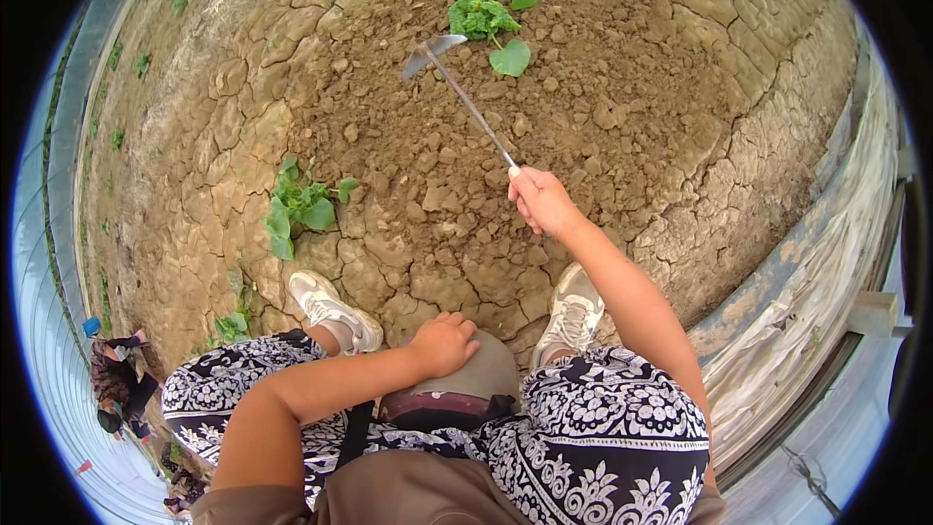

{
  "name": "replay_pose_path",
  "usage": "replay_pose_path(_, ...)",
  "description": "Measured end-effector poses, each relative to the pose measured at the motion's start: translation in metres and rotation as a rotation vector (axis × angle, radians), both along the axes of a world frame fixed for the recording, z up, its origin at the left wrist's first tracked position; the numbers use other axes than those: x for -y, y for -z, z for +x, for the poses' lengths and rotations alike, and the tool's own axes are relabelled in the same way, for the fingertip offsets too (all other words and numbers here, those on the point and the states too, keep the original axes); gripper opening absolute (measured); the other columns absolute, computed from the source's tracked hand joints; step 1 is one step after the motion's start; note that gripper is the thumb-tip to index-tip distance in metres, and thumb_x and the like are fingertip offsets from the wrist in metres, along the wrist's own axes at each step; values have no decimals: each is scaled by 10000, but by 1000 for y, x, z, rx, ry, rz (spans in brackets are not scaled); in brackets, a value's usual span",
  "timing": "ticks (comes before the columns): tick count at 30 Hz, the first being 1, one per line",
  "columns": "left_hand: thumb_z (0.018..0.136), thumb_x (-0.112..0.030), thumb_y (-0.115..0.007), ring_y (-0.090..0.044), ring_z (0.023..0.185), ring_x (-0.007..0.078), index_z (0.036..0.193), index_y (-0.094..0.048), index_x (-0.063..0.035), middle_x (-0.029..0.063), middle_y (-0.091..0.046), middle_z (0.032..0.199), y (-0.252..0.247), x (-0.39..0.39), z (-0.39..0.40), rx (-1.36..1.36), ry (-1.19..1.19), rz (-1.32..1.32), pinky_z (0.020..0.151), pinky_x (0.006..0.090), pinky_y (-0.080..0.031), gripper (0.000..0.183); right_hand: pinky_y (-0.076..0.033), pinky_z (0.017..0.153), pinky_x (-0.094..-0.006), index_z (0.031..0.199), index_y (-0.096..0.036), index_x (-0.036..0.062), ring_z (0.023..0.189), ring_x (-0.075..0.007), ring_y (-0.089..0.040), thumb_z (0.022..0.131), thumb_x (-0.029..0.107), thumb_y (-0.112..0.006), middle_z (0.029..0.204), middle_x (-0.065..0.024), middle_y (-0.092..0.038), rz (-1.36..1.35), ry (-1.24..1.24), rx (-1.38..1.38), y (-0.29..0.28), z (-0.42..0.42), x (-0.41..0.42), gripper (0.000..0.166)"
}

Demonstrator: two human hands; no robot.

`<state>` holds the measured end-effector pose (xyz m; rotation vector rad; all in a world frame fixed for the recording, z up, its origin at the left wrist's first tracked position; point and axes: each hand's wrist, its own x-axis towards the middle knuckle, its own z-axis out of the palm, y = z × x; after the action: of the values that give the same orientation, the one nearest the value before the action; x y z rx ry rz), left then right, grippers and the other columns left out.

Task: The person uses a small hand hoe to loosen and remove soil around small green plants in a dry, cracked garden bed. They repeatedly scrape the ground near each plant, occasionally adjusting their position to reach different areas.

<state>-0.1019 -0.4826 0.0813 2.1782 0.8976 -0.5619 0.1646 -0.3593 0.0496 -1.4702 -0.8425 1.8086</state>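
My right hand [543, 200] grips the handle end of a small hand hoe [470, 106] with a thin metal shaft. The hoe's blade [431, 55] is at the loosened brown soil [408, 138], just left of a leafy green seedling [481, 14]. Whether the blade touches the soil, I cannot tell. My left hand [444, 343] lies over a rounded grey-beige object [488, 372] between my legs, perhaps a padded seat. A dark strap runs beside it. Another seedling [299, 208] grows in front of my left shoe, at the edge of the loosened patch.
Cracked dry soil [240, 87] surrounds the broken clods. Plastic sheeting [824, 292] runs along the right edge, near a pale block [872, 313]. More plants [233, 324] grow at the left. Another person [120, 379] is crouched at the far left, beside the translucent greenhouse wall [44, 248].
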Motion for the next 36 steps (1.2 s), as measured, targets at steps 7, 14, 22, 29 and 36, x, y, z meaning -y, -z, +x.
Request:
replay_pose_path(7, 873, -306, -592, -590, 931, 343, 1024, -634, -47, 160, -614, 983, 3, 3, -1, 62, -39, 11, 834, 420, -484, 303, -346, 348, -311, 747, -479, 49, 359, -130, -367, 997, 421, -401, 517, -1, -412, -518, 16, -97, -7, 54, 35, 454)
replay_pose_path(14, 873, -298, -589, -584, 949, 339, 1022, -635, -45, 160, -610, 986, 2, 0, 4, 28, -30, -12, 840, 413, -483, 296, -337, 339, -231, 802, -498, 71, 382, -81, -391, 1022, 386, -394, 535, 0, -443, 226, 683, 92, -60, 90, 80, 398)
replay_pose_path(22, 903, -404, -544, -594, 973, 360, 1140, -594, -75, 177, -614, 1007, 7, -8, -7, -32, -51, -66, 851, 431, -491, 409, -334, 340, -275, 781, -460, 74, 370, -110, -368, 1018, 427, -375, 524, -10, -419, -336, 642, -84, -14, 84, 142, 433)
replay_pose_path(29, 905, -619, -419, -597, 1017, 429, 1252, -523, -37, 260, -601, 1141, 25, -39, -2, -386, -9, -453, 886, 464, -479, 685, -337, 334, -288, 756, -485, 50, 361, -122, -388, 996, 436, -431, 502, -16, -423, -463, 211, 120, 41, 63, 150, 458)
replay_pose_path(36, 717, -894, -371, -530, 1205, 359, 1240, -600, 12, 243, -563, 1268, 92, -62, -24, -515, -99, -944, 1018, 432, -406, 1071, -330, 331, -259, 761, -524, 49, 354, -101, -406, 997, 445, -442, 505, -17, -460, -460, 381, 2, 50, 36, 160, 468)
